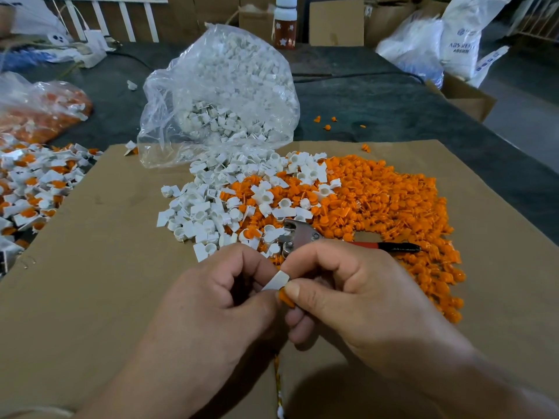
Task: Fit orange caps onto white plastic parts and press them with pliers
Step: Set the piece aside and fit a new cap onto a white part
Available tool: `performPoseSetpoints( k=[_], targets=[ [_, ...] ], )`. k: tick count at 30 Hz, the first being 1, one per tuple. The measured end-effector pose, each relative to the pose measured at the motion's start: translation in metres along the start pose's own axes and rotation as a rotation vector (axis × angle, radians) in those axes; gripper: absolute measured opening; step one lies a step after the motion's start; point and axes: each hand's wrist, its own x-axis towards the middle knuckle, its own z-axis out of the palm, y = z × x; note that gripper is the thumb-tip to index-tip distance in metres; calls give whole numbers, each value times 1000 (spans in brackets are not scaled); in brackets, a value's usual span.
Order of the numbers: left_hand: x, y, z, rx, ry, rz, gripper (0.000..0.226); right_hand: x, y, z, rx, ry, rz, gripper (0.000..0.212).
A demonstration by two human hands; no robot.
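While both hands pinch it, white part [276, 281] meets orange cap [286, 298].

White sack [462, 40] reads partly "ABS RES".

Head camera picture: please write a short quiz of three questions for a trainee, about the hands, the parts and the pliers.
1. True or false: no hand holds the pliers.
2. What fills the clear bag? A orange caps, B white parts, C pliers.
3. Fill in: the left hand pinches a white part; the right hand holds a cap of colour ____ against it.
Key: 1 true; 2 B; 3 orange.
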Motion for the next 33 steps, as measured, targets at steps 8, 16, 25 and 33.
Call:
performPoseSetpoints(
  k=[8,16,25,33],
  targets=[
    [2,-3,-9,76,-81,158,36,-2,-2,1,-39,-5,11,20],
    [10,-5,-8,-490,-62,-62,35,-5,-10,-25,-884,415,-265,20],
    [16,-11,-11,-622,-7,-127,36,-5,-4,-43,-1406,58,129,69],
    [17,-13,-12,-609,3,-117,26,1,-1,-39,-1450,139,70,55]
  ],
)
